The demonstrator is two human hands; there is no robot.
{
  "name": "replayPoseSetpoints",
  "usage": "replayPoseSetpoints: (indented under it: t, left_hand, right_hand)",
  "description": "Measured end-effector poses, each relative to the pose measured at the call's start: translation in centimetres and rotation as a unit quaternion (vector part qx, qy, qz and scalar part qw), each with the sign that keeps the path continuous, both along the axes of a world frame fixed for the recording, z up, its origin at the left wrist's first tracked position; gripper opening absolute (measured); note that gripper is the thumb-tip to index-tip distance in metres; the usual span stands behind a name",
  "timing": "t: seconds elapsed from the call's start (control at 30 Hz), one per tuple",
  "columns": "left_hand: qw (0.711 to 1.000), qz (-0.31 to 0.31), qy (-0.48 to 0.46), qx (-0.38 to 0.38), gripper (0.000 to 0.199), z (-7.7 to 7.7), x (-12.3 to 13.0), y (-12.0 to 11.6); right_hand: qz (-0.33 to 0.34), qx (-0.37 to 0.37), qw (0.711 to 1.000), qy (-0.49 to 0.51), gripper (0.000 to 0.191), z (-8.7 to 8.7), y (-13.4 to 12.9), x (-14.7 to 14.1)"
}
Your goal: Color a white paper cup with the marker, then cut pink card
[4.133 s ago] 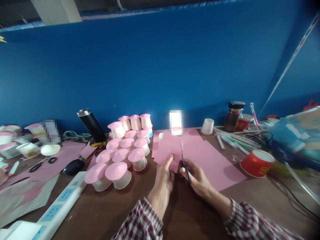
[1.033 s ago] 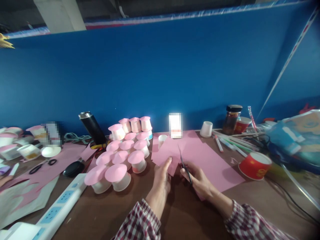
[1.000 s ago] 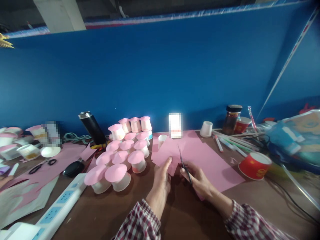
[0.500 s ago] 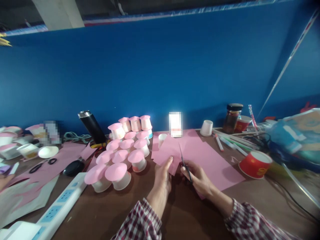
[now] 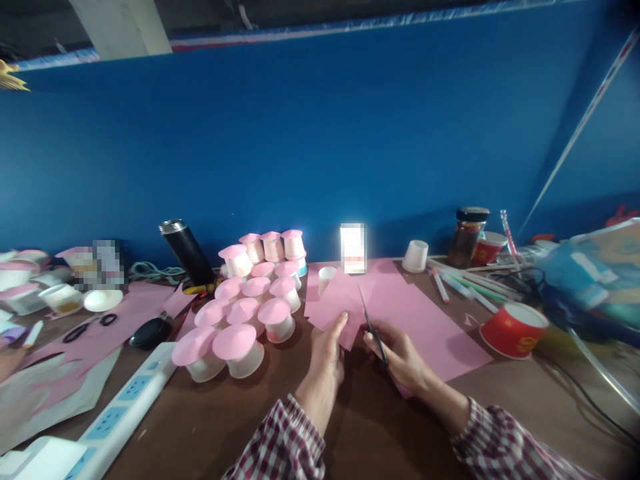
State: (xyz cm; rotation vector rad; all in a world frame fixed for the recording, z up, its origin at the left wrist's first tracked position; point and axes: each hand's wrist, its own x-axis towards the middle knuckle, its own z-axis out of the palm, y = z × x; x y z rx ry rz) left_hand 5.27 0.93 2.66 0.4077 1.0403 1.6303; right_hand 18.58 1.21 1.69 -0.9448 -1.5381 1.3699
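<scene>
Between the thumb and fingers of my left hand (image 5: 327, 357) is a piece of pink paper (image 5: 340, 301), held up over the table. My right hand (image 5: 403, 360) grips dark-handled scissors (image 5: 376, 339), their blades pointing away from me at the right part of that paper. How far the blades are apart is hard to make out. A larger pink sheet (image 5: 437, 333) lies flat under and beyond my right hand. Left of my hands stand several upturned paper cups with pink cone tops (image 5: 235, 343). A small white cup (image 5: 327, 277) is partly covered by the held paper.
On the left are a white power strip (image 5: 125, 407), a black mouse (image 5: 150, 332), a black flask (image 5: 187, 253) and another pair of scissors (image 5: 90, 327). A person's hand (image 5: 7, 363) shows at the left edge. A red cup (image 5: 515, 330), markers (image 5: 440, 285) and a jar (image 5: 467, 239) are right.
The view has shifted slightly, so most things appear a little further right. Both hands keep their holds on the pink paper and the scissors, with hardly any movement.
</scene>
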Motion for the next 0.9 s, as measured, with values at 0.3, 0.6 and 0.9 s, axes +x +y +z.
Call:
replayPoseSetpoints:
  t: [0.3, 0.6, 0.9]
  left_hand:
    - [1.000, 0.003, 0.006, -0.011, 0.041, 0.23, -0.13, 0.07]
    - [1.000, -0.003, -0.003, 0.002, 0.042, 0.07, -0.28, 0.12]
    - [1.000, -0.001, 0.011, 0.006, 0.043, -0.29, -0.45, 0.34]
  right_hand:
    - [-0.008, -0.002, 1.000, -0.015, 0.050, -0.49, 0.23, 0.13]
    - [-0.012, 0.012, 1.000, -0.024, 0.050, -0.29, 0.22, 0.21]
    - [-0.010, 0.002, 1.000, -0.028, 0.051, -0.21, 0.24, 0.10]
